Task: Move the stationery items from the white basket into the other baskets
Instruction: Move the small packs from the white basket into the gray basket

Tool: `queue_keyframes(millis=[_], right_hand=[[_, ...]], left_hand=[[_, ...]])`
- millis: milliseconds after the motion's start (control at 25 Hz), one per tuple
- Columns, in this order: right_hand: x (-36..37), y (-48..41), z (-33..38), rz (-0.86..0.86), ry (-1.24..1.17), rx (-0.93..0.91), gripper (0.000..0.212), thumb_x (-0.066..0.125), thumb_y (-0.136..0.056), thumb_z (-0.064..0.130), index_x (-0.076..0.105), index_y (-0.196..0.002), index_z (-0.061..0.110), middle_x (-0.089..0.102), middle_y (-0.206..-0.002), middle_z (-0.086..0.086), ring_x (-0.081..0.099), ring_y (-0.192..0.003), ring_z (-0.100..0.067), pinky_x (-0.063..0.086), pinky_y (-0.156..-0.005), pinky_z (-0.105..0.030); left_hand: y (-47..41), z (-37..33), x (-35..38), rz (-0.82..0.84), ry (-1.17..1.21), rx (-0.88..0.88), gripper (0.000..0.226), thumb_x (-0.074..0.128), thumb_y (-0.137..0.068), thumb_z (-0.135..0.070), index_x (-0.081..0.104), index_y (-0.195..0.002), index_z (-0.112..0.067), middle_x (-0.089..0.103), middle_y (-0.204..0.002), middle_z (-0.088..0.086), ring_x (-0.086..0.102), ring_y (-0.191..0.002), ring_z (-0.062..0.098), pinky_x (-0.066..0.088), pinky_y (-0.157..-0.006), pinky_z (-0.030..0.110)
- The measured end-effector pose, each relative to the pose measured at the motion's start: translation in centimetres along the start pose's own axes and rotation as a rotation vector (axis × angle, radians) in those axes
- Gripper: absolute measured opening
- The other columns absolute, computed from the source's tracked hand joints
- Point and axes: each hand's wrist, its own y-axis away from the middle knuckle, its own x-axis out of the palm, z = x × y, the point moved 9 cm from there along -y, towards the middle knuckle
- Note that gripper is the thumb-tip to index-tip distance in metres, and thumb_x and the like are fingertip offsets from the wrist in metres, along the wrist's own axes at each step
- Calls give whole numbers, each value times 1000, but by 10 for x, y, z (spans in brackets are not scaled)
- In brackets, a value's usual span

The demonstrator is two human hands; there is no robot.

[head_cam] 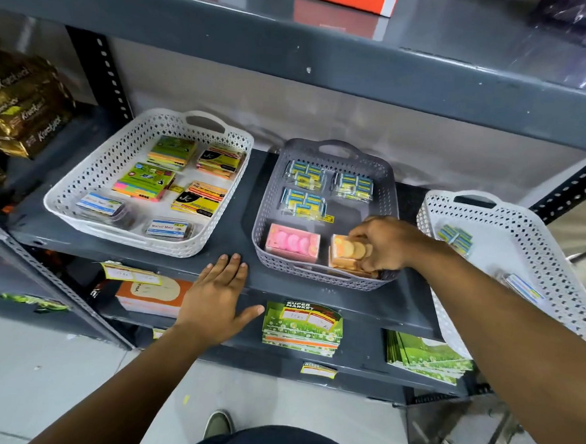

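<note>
Right hand (383, 242) — grip closed on orange pack (349, 254) in grey basket (269, 199), front right corner. Left hand (217, 294) open, flat on shelf (240, 170) edge. White basket (556, 269) far right.

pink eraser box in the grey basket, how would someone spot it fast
Find the grey perforated plastic basket in the middle of the dark shelf. The pink eraser box sits in its near-left corner. Unlike the orange box under the right hand, it is untouched and shows pink rounds.
</note>
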Motion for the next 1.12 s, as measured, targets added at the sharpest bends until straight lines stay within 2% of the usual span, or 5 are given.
queue_keyframes(millis=[400,480,640,880,1120], right_hand=[[10,-3,5,17,-24,-9,43,73,-59,31,65,-102,29,66,-99,4,60,-95,-22,53,-83,-39],[11,-4,5,24,-9,-5,57,76,-61,31,61,-115,27,63,-114,-1,58,-109,-26,50,-91,-38],[-5,7,-15,55,-202,25,94,81,-69,23,28,-147,21,43,-147,-7,45,-131,-26,37,-107,-33],[-57,67,-147,-311,-339,266,79,83,-67,16,46,-137,12,57,-132,-13,56,-116,-27,41,-95,-28],[27,116,-220,-7,-204,512,87,84,-65,30,41,-139,12,53,-137,-11,52,-123,-27,38,-99,-30]], left_hand=[[1,0,0,-10,-12,15,89,25,-80,-72,41,-135,-5,38,-144,16,31,-133,33,24,-106,46],[1,1,0,-3,-16,13,87,28,-80,-72,43,-133,-4,41,-142,17,34,-131,34,26,-105,46],[1,1,2,-1,-15,20,85,32,-79,-69,46,-131,-2,44,-139,19,38,-128,36,31,-103,49],[0,2,6,-14,-12,28,81,35,-79,-63,47,-129,0,45,-138,21,41,-126,37,35,-100,52],[-1,3,8,-34,-5,23,79,36,-78,-56,46,-129,2,44,-138,23,40,-126,40,34,-99,54]])
